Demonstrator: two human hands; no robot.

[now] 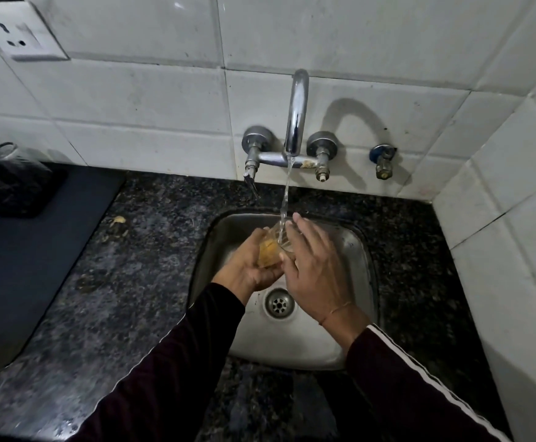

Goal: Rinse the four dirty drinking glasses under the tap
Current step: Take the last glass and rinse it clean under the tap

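Glass (280, 242) mostly hidden between hands; dark bag (3, 183) cut off at left edge.

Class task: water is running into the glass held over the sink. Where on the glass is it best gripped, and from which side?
Grip the glass round its lower wall from the left, as the left hand does. It tilts mouth-up toward the stream, so the rim must stay clear; the right hand only steadies it.
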